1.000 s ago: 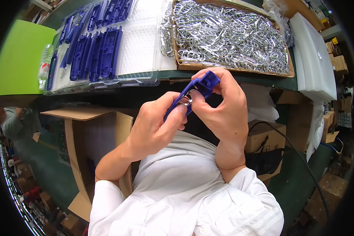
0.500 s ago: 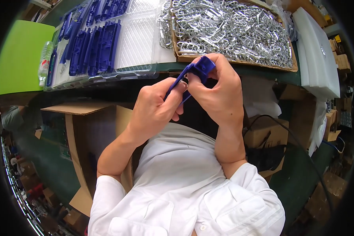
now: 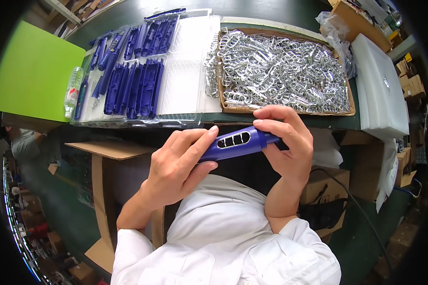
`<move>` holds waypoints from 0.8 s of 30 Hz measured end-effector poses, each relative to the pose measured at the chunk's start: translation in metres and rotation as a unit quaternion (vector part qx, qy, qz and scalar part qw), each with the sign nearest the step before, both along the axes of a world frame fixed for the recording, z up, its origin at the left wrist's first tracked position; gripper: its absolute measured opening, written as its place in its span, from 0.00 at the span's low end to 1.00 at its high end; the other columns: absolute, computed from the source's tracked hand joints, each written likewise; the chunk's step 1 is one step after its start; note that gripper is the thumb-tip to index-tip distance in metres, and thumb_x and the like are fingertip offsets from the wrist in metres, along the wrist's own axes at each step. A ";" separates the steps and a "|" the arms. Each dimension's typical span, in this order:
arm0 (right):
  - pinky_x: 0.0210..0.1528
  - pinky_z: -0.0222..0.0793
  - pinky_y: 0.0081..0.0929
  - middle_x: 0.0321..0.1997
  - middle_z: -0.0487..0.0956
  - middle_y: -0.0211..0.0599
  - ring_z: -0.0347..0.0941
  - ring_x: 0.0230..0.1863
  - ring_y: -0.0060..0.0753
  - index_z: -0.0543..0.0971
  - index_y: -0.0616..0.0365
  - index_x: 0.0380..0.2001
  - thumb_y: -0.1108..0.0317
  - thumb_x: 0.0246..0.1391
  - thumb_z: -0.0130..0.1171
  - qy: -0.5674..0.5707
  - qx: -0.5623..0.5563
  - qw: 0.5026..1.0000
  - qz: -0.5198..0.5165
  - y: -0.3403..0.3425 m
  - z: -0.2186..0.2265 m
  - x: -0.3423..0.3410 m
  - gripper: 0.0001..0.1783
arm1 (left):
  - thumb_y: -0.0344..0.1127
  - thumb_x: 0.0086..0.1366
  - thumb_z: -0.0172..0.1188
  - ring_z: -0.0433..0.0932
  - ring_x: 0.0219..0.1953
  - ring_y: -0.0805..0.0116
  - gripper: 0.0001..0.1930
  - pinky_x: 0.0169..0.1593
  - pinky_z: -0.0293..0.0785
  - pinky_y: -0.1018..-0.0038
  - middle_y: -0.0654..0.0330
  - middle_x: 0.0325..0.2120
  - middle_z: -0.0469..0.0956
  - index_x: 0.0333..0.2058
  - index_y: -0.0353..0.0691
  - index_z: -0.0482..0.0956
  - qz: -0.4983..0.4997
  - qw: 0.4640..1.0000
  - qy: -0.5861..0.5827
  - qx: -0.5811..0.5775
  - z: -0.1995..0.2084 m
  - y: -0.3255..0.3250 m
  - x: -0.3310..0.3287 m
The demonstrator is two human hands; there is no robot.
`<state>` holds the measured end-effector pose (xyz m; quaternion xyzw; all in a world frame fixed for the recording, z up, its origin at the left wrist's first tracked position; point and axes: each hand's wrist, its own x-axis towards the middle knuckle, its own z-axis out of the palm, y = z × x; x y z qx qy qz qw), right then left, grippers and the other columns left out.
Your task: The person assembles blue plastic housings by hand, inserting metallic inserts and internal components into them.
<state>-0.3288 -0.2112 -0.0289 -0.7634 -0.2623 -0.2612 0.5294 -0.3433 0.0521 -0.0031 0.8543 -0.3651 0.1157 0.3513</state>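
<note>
Between my hands, in front of the bench edge, is a blue plastic handle housing (image 3: 240, 151). It lies roughly level, tilted up to the right, with an oval window that shows dark gaps and thin silvery bars. My left hand (image 3: 178, 164) is closed around its left end, fingers on top and thumb below. At the other end, which narrows to a short stub, my right hand (image 3: 292, 145) pinches it with fingertips and thumb. Beyond my right hand, a shallow cardboard box (image 3: 290, 112) holds a heap of silvery bent-wire clips (image 3: 285, 71).
Left on the bench, a clear plastic tray (image 3: 183, 90) holds rows of blue housing halves (image 3: 138, 88). Beside it are a plastic bottle (image 3: 73, 92) and a green panel (image 3: 38, 71). White foam sheets (image 3: 380, 85) stand right. An open carton (image 3: 100, 190) sits below the bench, left.
Both hands have come lower and nearer my body. The blue housing has turned from steeply slanted to nearly level, its windowed side now showing. My right hand has shifted to its right end.
</note>
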 end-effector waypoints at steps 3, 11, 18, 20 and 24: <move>0.40 0.81 0.33 0.46 0.85 0.43 0.84 0.42 0.44 0.86 0.56 0.43 0.87 0.32 0.66 -0.041 -0.021 0.998 -0.039 -0.001 -0.004 0.004 0.29 | 0.34 0.56 0.77 0.83 0.44 0.53 0.33 0.45 0.81 0.64 0.50 0.49 0.83 0.61 0.36 0.79 0.015 1.000 -0.021 -0.012 -0.002 -0.002 -0.001; 0.39 0.79 0.33 0.45 0.86 0.41 0.84 0.41 0.43 0.86 0.55 0.44 0.86 0.34 0.66 -0.069 -0.031 0.995 -0.065 -0.003 -0.007 0.011 0.28 | 0.29 0.48 0.82 0.85 0.44 0.57 0.32 0.45 0.83 0.67 0.53 0.47 0.86 0.54 0.40 0.83 0.050 0.996 -0.043 -0.064 -0.003 -0.009 0.002; 0.39 0.78 0.33 0.44 0.86 0.41 0.84 0.40 0.43 0.86 0.55 0.44 0.86 0.35 0.67 -0.073 -0.034 0.994 -0.074 -0.006 -0.008 0.013 0.27 | 0.29 0.48 0.82 0.85 0.44 0.57 0.32 0.45 0.83 0.67 0.53 0.47 0.86 0.54 0.41 0.83 0.048 0.996 -0.042 -0.056 -0.003 -0.013 0.006; 0.39 0.78 0.33 0.43 0.86 0.40 0.84 0.39 0.43 0.86 0.55 0.44 0.86 0.35 0.67 -0.081 -0.037 0.993 -0.078 -0.007 -0.008 0.015 0.27 | 0.29 0.48 0.82 0.85 0.44 0.57 0.31 0.45 0.83 0.67 0.53 0.47 0.86 0.54 0.41 0.83 0.048 0.996 -0.043 -0.056 -0.003 -0.014 0.007; 0.39 0.78 0.33 0.43 0.86 0.40 0.84 0.39 0.43 0.86 0.55 0.44 0.85 0.35 0.67 -0.081 -0.033 0.993 -0.082 -0.010 -0.011 0.018 0.27 | 0.29 0.48 0.82 0.85 0.43 0.57 0.31 0.45 0.83 0.67 0.53 0.47 0.86 0.53 0.40 0.83 0.045 0.997 -0.048 -0.050 -0.002 -0.017 0.011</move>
